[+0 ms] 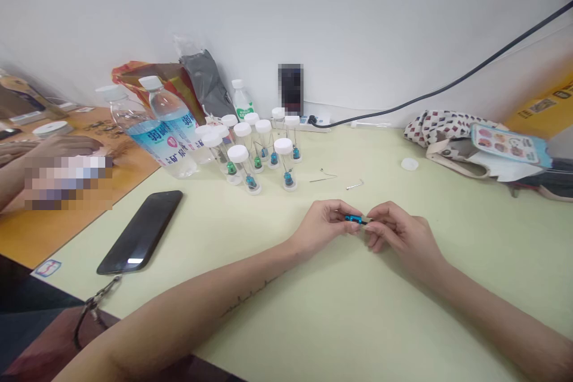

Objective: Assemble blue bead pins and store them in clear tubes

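Note:
My left hand [329, 222] pinches a small blue piece [353, 219] with a dark end, held just above the pale green table. Fingertips of my right hand [396, 228] close on the dark end at its right side; they partly hide it, so its exact kind is unclear. Just beyond the hands lie a thin bent wire [329, 176] and a short hooked metal pin [355, 184]. Farther left stand several clear tubes with white caps, among them a front tube [286, 165], with blue or green pieces inside.
A black phone [141, 231] with a strap lies at left, near large water bottles [172, 125]. A white round cap [409, 164] and a patterned bag [441, 131] are at right. A black cable [403, 107] runs to a power strip. Another person's hand [67, 149] rests at far left.

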Demonstrator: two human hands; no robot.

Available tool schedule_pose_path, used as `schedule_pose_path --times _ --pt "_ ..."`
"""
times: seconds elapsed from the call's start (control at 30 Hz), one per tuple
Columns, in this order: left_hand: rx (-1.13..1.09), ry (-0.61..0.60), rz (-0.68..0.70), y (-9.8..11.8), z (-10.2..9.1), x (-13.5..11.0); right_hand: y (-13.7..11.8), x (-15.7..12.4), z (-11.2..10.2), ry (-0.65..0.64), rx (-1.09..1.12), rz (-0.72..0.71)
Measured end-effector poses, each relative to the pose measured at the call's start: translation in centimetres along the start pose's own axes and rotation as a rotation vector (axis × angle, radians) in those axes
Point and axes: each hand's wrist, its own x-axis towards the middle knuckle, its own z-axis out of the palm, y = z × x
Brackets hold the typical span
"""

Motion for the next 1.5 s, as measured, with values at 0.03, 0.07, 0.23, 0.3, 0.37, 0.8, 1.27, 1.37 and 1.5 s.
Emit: schedule_pose_path --times 0.03,0.07,0.23,0.3,0.37,0.8,1.27,1.37,1.5 --pt "-0.001 -0.002 0.001 -0.01 -0.01 0.0 -0.05 -0.02 -0.01 -0.006 0.0 0.006" --pt "0.0 -0.003 0.002 -0.01 -0.02 0.0 -0.1 -0.03 -0.02 -0.012 -0.002 0.011" --pt "0.017 -0.002 0.0 -0.05 -0.07 -0.03 -0.43 -0.02 0.04 -0.034 -0.011 0.025" --pt "0.025 0.002 -0.004 -0.07 -0.11 -0.03 -0.5 0.06 0.1 -0.039 -0.004 0.039" --pt "0.036 0.001 -0.002 -0.08 -0.13 -0.03 -0.53 0.14 0.14 -0.038 -0.008 0.054" --pt "-0.021 0.045 -0.018 -0.1 -0.15 0.0 0.16 0.06 0.11 -0.022 -0.012 0.004" --pt "-0.13 0.136 -0.006 -0.24 -0.4 0.28 0.18 0.07 -0.26 0.169 -0.327 -0.332" --pt "-0.138 0.133 -0.01 -0.17 -0.4 0.3 0.35 0.14 -0.26 0.195 -0.345 -0.378" --pt "-0.137 0.138 -0.012 -0.14 -0.38 0.3 0.42 0.2 -0.25 0.187 -0.349 -0.395"
